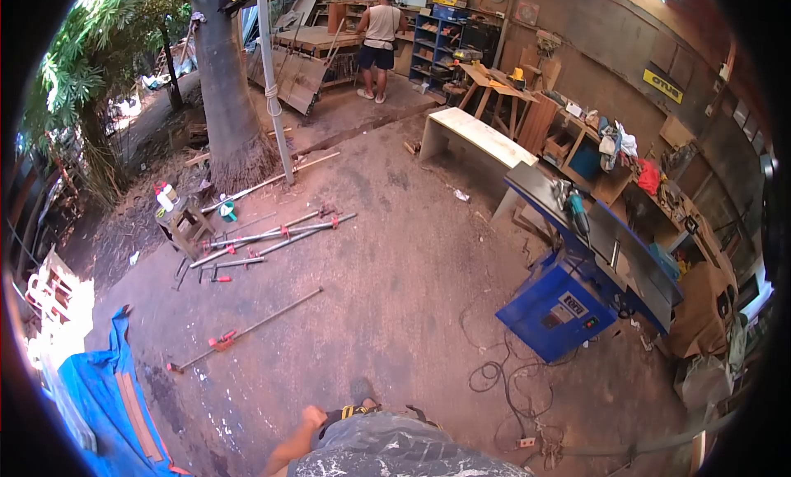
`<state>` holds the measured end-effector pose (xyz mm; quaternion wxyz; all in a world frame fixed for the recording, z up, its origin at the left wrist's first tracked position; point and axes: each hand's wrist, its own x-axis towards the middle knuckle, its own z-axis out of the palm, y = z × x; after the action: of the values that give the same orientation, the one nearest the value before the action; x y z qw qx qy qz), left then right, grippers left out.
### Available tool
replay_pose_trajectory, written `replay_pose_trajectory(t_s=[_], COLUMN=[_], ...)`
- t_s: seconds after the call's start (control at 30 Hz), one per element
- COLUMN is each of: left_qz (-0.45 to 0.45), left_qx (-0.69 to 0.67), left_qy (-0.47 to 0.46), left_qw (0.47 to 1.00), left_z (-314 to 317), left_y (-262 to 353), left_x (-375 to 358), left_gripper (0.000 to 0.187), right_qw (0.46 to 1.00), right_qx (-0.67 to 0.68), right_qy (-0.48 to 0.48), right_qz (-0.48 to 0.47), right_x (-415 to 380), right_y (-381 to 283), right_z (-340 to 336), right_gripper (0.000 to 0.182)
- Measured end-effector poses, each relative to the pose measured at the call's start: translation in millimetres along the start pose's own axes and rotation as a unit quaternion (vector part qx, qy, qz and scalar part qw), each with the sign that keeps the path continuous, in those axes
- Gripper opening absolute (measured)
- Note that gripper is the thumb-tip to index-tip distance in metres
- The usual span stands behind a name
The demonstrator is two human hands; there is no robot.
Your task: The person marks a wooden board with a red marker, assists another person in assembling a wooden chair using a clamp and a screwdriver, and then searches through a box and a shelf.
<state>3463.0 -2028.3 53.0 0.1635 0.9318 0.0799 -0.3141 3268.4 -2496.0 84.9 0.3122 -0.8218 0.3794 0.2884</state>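
Note:
My left hand (313,415) hangs low beside my waist, close to a black and yellow strip (353,411) at the front of my clothes. It looks rounded, but its fingers are too small to make out, and nothing shows sticking out of it. My right hand is out of view. On the ground ahead to the left lies a bar clamp (247,332) with red jaws. Beyond it, several more bar clamps (284,231) lie in a loose group.
A blue machine (554,308) with a power tool (577,213) on its top stands right, cables (503,378) on the floor before it. A pale bench (478,135) stands behind. A blue tarp (99,395) lies left. A person (382,32) stands at a far workbench.

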Motion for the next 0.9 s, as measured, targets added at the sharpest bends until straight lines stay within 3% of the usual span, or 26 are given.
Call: replay_pose_trajectory(t_s=[0.07, 0.2, 0.3, 0.37, 0.5, 0.53, 0.6, 0.63, 0.67, 0.7, 0.77, 0.8, 0.83, 0.9], left_qz=[-0.024, 0.003, 0.023, 0.027, -0.001, -0.021, -0.055, 0.004, 0.062, 0.041, -0.003, -0.012, -0.018, -0.015], left_qx=[-0.048, -0.092, -0.121, -0.116, -0.089, -0.070, -0.049, -0.052, -0.060, -0.051, -0.035, -0.036, -0.035, -0.032], left_qy=[-0.001, 0.118, 0.131, 0.131, 0.071, 0.056, 0.009, -0.027, -0.063, -0.055, -0.039, -0.055, -0.053, -0.030], left_qw=[0.999, 0.989, 0.984, 0.984, 0.993, 0.996, 0.997, 0.998, 0.994, 0.996, 0.999, 0.998, 0.998, 0.999], left_z=[-54.1, -185.5, -222.3, -228.7, -197.7, -184.7, -168.5, -154.2, -138.3, -120.5, -105.9, -117.8, -133.1, -164.4], left_y=[10.8, 74.1, 102.9, 118.8, 132.3, 135.6, 142.9, 133.6, 123.5, 119.8, 127.0, 135.5, 152.4, 184.6], left_x=[65.7, 113.7, 159.3, 180.0, 215.2, 223.5, 221.2, 230.6, 241.7, 258.2, 281.7, 286.1, 300.6, 332.3], left_gripper=[0.031, 0.030, 0.030, 0.030, 0.032, 0.032, 0.033, 0.034, 0.035, 0.035, 0.034, 0.032, 0.030, 0.026], right_qw=[0.999, 0.973, 0.956, 0.948, 0.986, 0.995, 0.997, 0.998, 0.950, 0.948, 0.961, 0.980, 0.964, 0.980], right_qx=[0.045, 0.212, 0.277, 0.300, 0.145, 0.069, 0.048, 0.032, -0.040, -0.044, -0.090, 0.076, 0.247, 0.194], right_qy=[0.017, 0.072, 0.095, 0.103, 0.078, 0.071, 0.054, 0.040, 0.050, 0.047, -0.017, -0.054, -0.060, 0.023], right_qz=[0.019, 0.063, 0.035, 0.001, -0.027, -0.029, -0.028, -0.024, -0.305, -0.313, -0.262, -0.173, -0.081, -0.030], right_x=[20.8, 69.8, 114.3, 140.0, 193.0, 214.2, 270.6, 313.2, 359.6, 418.9, 461.5, 443.3, 415.1, 441.1], right_y=[-35.4, -118.0, -190.1, -229.6, -287.1, -290.2, -284.1, -269.7, -247.2, -237.3, -273.2, -324.6, -385.9, -462.8], right_z=[-10.9, -38.4, -63.5, -80.9, -113.3, -113.7, -109.1, -100.9, -101.2, -103.8, -131.9, -182.0, -239.4, -292.5], right_gripper=[0.032, 0.032, 0.027, 0.022, 0.023, 0.023, 0.028, 0.033, 0.031, 0.031, 0.024, 0.023, 0.021, 0.014])
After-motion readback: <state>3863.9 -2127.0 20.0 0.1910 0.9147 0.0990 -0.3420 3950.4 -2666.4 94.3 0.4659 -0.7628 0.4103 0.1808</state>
